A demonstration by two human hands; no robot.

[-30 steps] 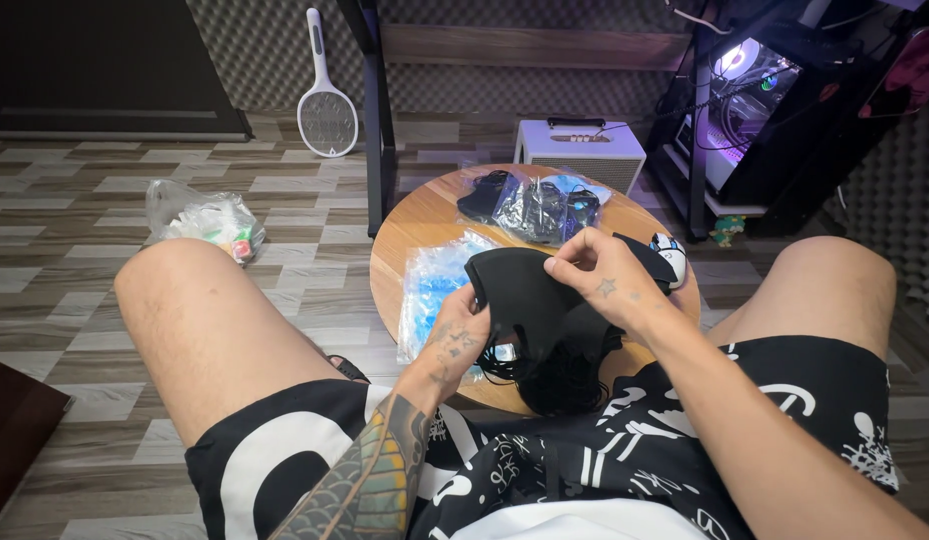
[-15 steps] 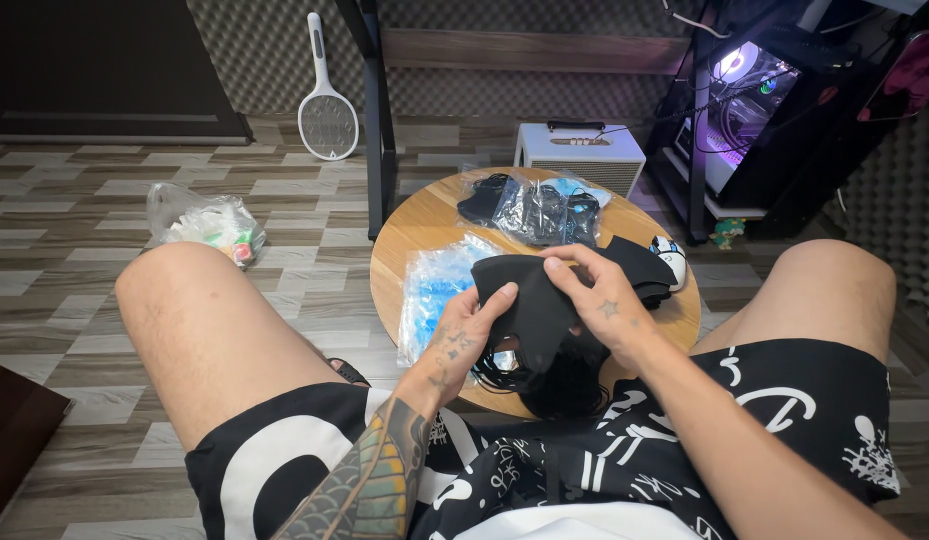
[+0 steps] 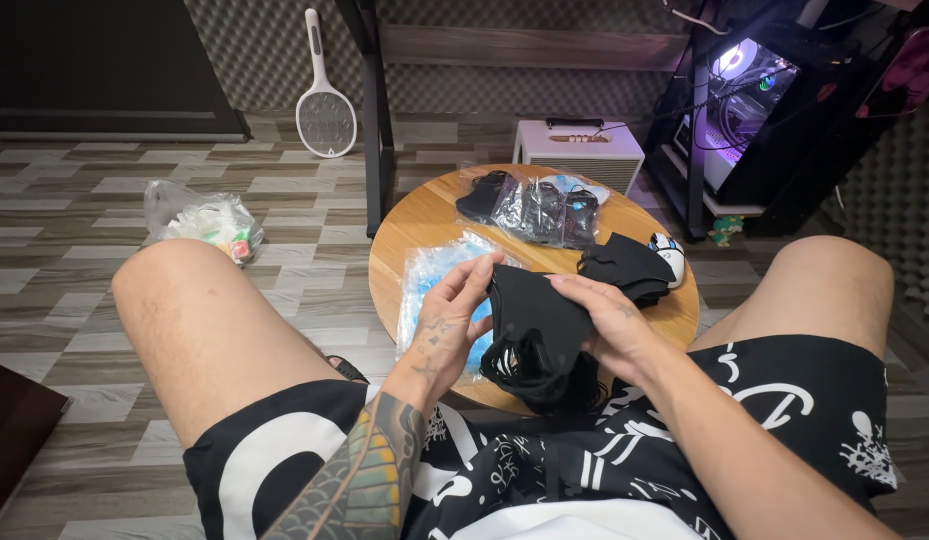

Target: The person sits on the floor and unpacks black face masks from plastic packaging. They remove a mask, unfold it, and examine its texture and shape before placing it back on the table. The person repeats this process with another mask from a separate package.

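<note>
Sitting, my knees either side of a small round wooden table point(image 3: 405, 225). Nearest me, both hands on a stack of black face masks point(image 3: 535, 325) at the near edge of the table, ear loops dangling off its near end. My left hand point(image 3: 450, 320) is half open, fingers curled against the stack's left side, thumb up by its top edge. My right hand point(image 3: 610, 325) lies flat over the stack's right side, fingers loosely pinching the top mask. Under and left of the stack, clear packets of blue masks point(image 3: 435, 280). Right and farther, a loose black mask pile point(image 3: 625, 268). Far side of the table, clear bags with dark masks point(image 3: 535, 205). Beyond, a white box point(image 3: 580, 150); far left on the floor, a crumpled plastic bag point(image 3: 200, 215) and an electric swatter point(image 3: 325, 115).
</note>
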